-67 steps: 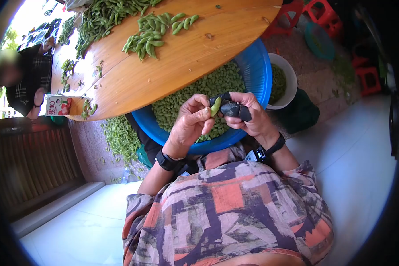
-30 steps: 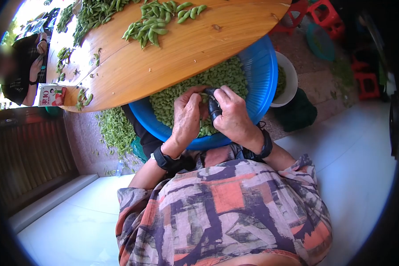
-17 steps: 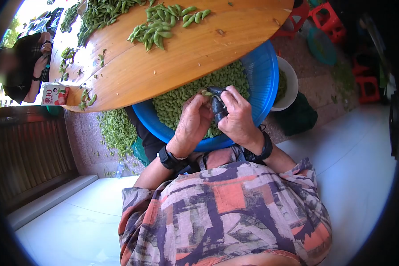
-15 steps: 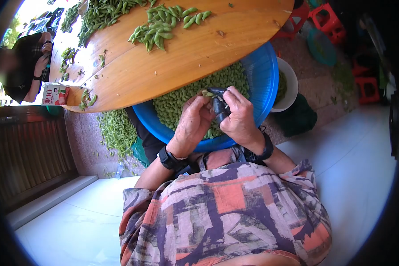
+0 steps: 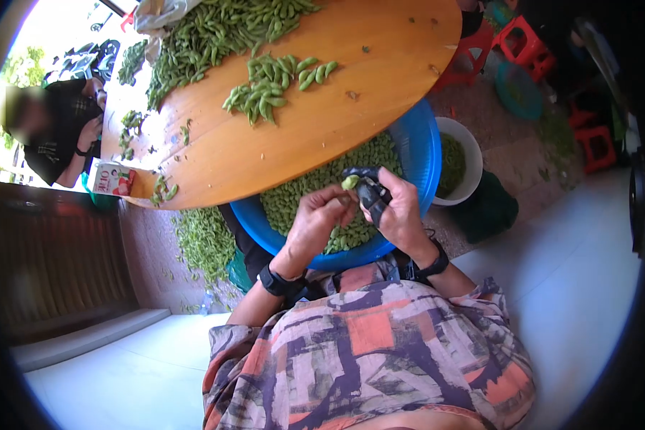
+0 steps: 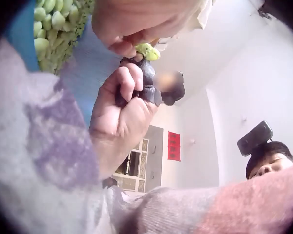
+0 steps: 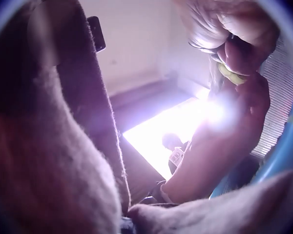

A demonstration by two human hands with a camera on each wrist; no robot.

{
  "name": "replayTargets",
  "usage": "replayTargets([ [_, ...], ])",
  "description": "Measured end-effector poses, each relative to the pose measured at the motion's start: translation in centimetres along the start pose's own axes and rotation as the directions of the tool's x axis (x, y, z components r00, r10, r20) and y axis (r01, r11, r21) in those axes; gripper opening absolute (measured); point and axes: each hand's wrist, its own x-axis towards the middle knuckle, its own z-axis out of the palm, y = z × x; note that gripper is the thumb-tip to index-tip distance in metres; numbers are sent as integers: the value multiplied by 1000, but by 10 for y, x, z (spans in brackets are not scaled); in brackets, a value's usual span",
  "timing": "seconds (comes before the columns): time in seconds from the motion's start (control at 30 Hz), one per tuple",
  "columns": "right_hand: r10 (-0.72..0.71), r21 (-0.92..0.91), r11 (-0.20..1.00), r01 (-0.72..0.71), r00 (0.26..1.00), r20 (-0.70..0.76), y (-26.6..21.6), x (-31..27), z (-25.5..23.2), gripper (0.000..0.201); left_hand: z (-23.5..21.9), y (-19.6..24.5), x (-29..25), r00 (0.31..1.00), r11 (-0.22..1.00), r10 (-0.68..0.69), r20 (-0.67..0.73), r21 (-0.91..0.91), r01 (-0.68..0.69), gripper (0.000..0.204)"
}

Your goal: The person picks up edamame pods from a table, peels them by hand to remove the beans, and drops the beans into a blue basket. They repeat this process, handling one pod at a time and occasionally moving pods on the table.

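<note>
A light green soybean pod (image 5: 350, 183) is between the two hands, above the blue basin (image 5: 428, 154) of shelled green beans (image 5: 283, 204). The left hand (image 5: 314, 221), its fingers curled, pinches the pod's near end. Black covers (image 5: 371, 195) sit on the thumb and a finger of the right hand (image 5: 403, 218), which pinches the pod from the other side. From the left wrist, the pod (image 6: 149, 51) shows between the left fingers (image 6: 121, 47) and the black-covered right hand (image 6: 122, 105). In the right wrist view, the pod (image 7: 232, 75) is partly hidden by fingers.
Over the basin's far side reaches a wooden table (image 5: 380, 64) with unshelled pods (image 5: 261, 89) and a red-white carton (image 5: 113, 179). Right of the basin stands a white bucket (image 5: 473, 168); red stools (image 5: 527, 46) are farther back. Empty husks (image 5: 204, 236) lie on the floor. Another person (image 5: 57, 129) sits left.
The pod, at first held lengthwise in the left fingers, has come between the black covers and is now mostly hidden. The right hand has turned and closed in. The head view has shifted slightly.
</note>
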Motion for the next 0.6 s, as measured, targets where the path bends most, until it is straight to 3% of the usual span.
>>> replayTargets([
  [0.07,-192,-50,981,188,977,-96,4,-2,-17,16,13,13,-9,996,913,88,-1,399,-80,19],
  [0.13,-163,-174,978,118,947,-275,-1,-5,-54,17,24,44,-15,942,580,231,243,743,-334,18],
  [0.2,-291,-519,853,49,871,-396,-28,2,-88,24,26,73,-11,881,398,299,367,791,-465,17],
  [0.27,-341,-712,699,-68,843,-416,-13,3,-123,36,32,105,-1,832,239,455,317,857,-457,15],
  [0.3,-348,-713,699,-61,842,-413,-8,1,-131,36,32,116,13,757,169,581,301,864,-474,14],
  [0.37,-346,-712,695,-100,822,-453,-2,-8,-137,42,21,130,49,627,-44,742,236,951,-305,15],
  [0.4,-350,-712,696,-93,821,-450,-2,-11,-135,42,14,135,65,624,-48,745,236,952,-303,15],
  [0.47,-151,-633,735,-243,852,-501,-2,-16,-133,44,4,141,90,611,-177,756,235,972,-156,18],
  [0.5,-229,-633,757,-163,842,-489,3,-16,-131,39,4,143,93,610,-180,755,238,971,-156,18],
  [0.57,-240,-636,760,-134,852,-466,10,-14,-133,37,1,144,95,710,-149,686,161,986,-80,17],
  [0.6,-250,-640,761,-108,862,-442,12,-14,-133,35,0,143,94,714,-153,680,164,985,-81,17],
])
